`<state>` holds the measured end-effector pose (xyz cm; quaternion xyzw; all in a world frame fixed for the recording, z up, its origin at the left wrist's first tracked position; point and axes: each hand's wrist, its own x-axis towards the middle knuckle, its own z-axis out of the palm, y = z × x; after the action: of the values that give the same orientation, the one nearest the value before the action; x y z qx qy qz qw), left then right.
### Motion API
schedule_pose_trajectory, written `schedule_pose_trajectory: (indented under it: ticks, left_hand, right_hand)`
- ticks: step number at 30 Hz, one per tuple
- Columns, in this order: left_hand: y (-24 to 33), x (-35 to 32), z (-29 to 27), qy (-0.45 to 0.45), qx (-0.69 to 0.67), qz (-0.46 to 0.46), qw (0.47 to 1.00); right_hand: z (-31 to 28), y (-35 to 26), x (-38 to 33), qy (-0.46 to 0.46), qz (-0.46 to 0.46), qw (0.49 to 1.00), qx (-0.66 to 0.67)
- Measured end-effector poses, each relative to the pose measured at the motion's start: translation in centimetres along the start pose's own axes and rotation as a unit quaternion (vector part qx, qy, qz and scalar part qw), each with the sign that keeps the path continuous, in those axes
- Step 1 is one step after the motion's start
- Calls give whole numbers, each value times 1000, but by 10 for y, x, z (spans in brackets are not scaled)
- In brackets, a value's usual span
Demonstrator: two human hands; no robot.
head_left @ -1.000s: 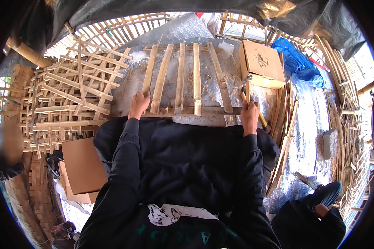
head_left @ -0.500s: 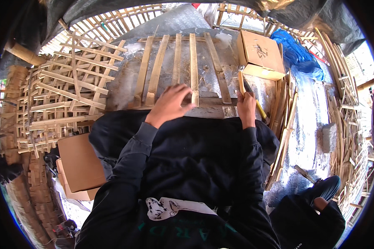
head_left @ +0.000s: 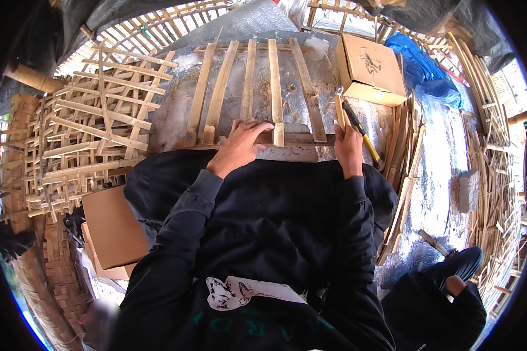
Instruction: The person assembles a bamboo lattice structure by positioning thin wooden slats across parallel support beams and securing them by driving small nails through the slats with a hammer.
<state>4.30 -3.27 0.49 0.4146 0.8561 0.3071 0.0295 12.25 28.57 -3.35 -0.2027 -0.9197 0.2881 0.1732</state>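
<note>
Left hand: fingers spread, pressed flat on pale bamboo-slat frame lying on grey desk | Right hand: closed round short bamboo strip, yellow-handled tool alongside | Brown cardboard box: beyond right hand.

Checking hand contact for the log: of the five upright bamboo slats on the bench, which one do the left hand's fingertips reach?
The fourth slat from the left. The left hand has its fingertips at that slat's lower end; the other four stand untouched.

Shaded daylight, sharp centre, fisheye-bent edges
</note>
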Motion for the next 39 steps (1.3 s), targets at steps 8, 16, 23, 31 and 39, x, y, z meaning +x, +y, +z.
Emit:
schedule_pose_trajectory:
  ticks: [8,16,23,31,39]
  left_hand:
    - [19,4,-13,-18,15,-11,1000]
    - [10,10,-2,16,-29,-11,999]
    - [11,16,-11,-5,-31,-16,999]
    - [-1,19,3,54,-39,2,998]
    - [-10,20,3,46,-35,-1,998]
  right_hand:
    - [0,2,-1,10,-11,1000,3]
    - [-4,0,0,5,-17,1000,-7]
    - [-11,-21,-10,-4,52,993,-104]
    - [-15,-99,-43,12,-151,981,119]
    - [-33,-88,23,60,-65,994,68]
